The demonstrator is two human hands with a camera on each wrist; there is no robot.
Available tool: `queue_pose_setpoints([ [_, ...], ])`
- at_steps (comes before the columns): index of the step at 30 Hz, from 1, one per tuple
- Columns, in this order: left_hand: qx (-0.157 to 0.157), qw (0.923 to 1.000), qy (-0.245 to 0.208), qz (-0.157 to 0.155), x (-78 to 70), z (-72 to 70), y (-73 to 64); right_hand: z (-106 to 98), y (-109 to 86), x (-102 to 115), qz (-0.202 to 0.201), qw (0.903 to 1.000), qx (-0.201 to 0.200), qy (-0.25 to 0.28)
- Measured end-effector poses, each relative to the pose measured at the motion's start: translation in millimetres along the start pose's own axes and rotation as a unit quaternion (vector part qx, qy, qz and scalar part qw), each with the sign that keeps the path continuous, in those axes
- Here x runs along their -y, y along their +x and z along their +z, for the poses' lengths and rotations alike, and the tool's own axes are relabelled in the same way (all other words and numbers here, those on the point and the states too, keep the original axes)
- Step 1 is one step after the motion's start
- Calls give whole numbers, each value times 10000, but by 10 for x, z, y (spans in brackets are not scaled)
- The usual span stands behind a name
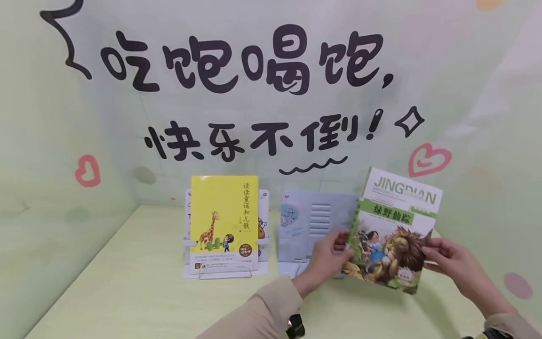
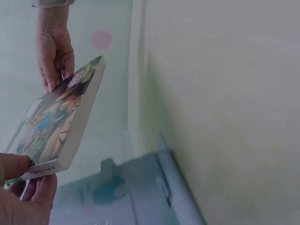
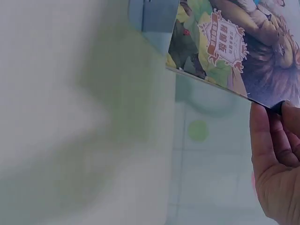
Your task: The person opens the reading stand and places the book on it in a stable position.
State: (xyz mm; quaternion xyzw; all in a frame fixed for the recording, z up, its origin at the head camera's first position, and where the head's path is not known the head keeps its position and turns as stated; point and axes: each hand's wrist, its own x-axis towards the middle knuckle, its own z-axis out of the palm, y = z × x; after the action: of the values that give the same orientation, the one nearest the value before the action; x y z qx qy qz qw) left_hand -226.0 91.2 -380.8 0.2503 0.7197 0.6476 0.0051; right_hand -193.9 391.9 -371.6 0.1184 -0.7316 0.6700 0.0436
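Observation:
A book with a green and white cover and a lion picture (image 1: 387, 230) is held up off the table, tilted, at the right in the head view. My left hand (image 1: 328, 259) grips its spine edge, thumb on the cover and fingers behind, as the left wrist view also shows. On the opposite edge, my right hand (image 1: 455, 263) pinches the book between thumb and fingers. Behind the book and partly hidden by it stands a blue-grey book stand (image 1: 311, 226) with slots and a cartoon print.
Left of the blue-grey stand, a yellow book with a giraffe (image 1: 224, 221) rests upright on a white stand (image 1: 264, 259). Both stands are on the pale green table (image 1: 139, 282). A backdrop (image 1: 271, 108) with large black characters hangs behind.

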Motion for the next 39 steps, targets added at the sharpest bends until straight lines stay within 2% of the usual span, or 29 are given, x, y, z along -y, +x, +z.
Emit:
queue_pose_setpoints([
  [2, -199, 9990, 291, 268, -39, -173, 62, 176, 149, 92, -241, 9994, -224, -113],
  [5, -408, 9948, 791, 494, -80, -439, 150, 428, 360, 183, -611, 9961, -499, -393],
  [8, -549, 9879, 1289, 663, -89, -666, 213, 633, 528, 234, -839, 9889, -709, -996],
  [12, -689, 9791, 1782, 693, -52, -879, 267, 821, 683, 241, -1018, 9735, -954, -1810],
  [14, -761, 9756, 1933, 716, -12, -950, 280, 888, 738, 228, -1058, 9680, -1013, -2038],
  [20, -817, 9691, 2235, 651, 104, -1073, 269, 991, 842, 160, -1129, 9638, -945, -2222],
  [27, -756, 9640, 2487, 560, 148, -1136, 251, 1042, 902, 77, -1094, 9612, -863, -2379],
  [34, -816, 9627, 2509, 592, 188, -1148, 250, 1074, 930, -26, -974, 9562, -952, -2590],
  [39, -873, 9581, 2680, 509, 265, -1135, 222, 1099, 931, -89, -699, 9526, -960, -2801],
])
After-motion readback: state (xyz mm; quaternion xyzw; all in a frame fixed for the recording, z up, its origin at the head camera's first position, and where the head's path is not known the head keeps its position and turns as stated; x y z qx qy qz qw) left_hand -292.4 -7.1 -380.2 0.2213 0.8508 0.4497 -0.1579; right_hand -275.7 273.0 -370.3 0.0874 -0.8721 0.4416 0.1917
